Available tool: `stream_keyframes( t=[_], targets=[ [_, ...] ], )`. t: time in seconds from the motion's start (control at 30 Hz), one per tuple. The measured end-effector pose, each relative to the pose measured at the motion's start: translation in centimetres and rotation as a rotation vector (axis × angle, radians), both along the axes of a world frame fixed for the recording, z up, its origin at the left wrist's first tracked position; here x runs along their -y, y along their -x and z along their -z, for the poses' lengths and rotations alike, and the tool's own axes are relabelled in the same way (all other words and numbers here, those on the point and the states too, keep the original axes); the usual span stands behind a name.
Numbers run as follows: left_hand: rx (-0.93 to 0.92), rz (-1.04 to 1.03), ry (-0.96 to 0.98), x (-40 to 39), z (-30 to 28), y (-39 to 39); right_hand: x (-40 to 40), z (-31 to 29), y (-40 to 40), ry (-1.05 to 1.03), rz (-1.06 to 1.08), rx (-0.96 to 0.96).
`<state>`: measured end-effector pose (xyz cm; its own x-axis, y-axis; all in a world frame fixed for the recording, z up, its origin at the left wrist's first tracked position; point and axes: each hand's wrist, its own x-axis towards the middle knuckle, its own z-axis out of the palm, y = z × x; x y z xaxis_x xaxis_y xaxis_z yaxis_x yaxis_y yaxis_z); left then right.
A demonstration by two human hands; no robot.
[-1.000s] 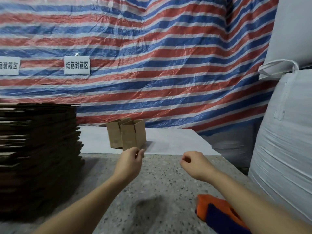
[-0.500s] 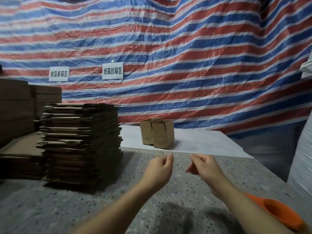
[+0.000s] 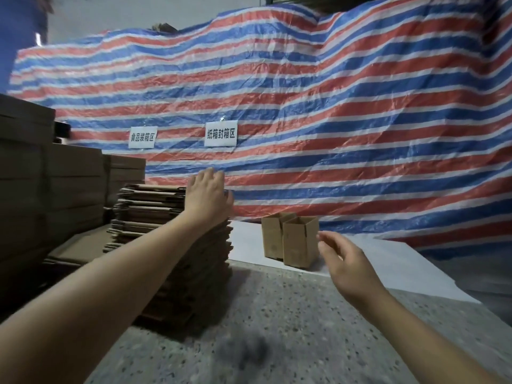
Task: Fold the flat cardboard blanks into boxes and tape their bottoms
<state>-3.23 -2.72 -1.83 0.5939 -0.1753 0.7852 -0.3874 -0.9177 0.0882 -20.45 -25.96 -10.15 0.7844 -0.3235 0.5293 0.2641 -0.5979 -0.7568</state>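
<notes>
Reaching up and away, the left hand (image 3: 208, 196) now lies at the top of the stack of flat cardboard blanks (image 3: 177, 245) at centre left of the frame; half a second ago it hung low in front of the body, thumb against forefinger, close to the other hand. Its fingers are now stretched out nearly straight, palm down, over the top blank's right edge. Cannot tell whether the fingertips press the cardboard or only hover; nothing is gripped.

The right hand (image 3: 347, 263) has parted from the left and sits right of centre, fingers loosely spread and slightly curled, holding nothing. Earlier it was pinched shut near the left thumb.

Two folded boxes (image 3: 291, 239) stand upright, touching each other, tops open, on the white sheet (image 3: 388, 261) at mid frame, just left of the right hand's fingertips in the picture and farther back.

View has swung: the stack appears nearer the centre, the striped tarpaulin (image 3: 332, 120) shows its upper edge, and the orange object seen at lower right before is out of frame. Speckled floor (image 3: 291, 314) fills the lower frame.
</notes>
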Motion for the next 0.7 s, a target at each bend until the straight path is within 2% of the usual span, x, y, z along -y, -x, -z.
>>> stream_keyframes(
  t=[0.2,0.43,0.7],
  targets=[
    [-0.223,-0.2,-0.137,-1.9,-3.3,-4.1,-2.2,-3.8,-5.3,0.032,-0.137,0.053],
    [-0.523,-0.258,-0.176,-3.1,-3.7,-6.8,-3.1,-6.2,-11.0,0.094,-0.175,-0.007],
    [-0.478,-0.256,-0.068,-3.2,-3.5,-6.6,-1.2,-6.3,-14.2,0.053,-0.129,-0.06]
  ],
)
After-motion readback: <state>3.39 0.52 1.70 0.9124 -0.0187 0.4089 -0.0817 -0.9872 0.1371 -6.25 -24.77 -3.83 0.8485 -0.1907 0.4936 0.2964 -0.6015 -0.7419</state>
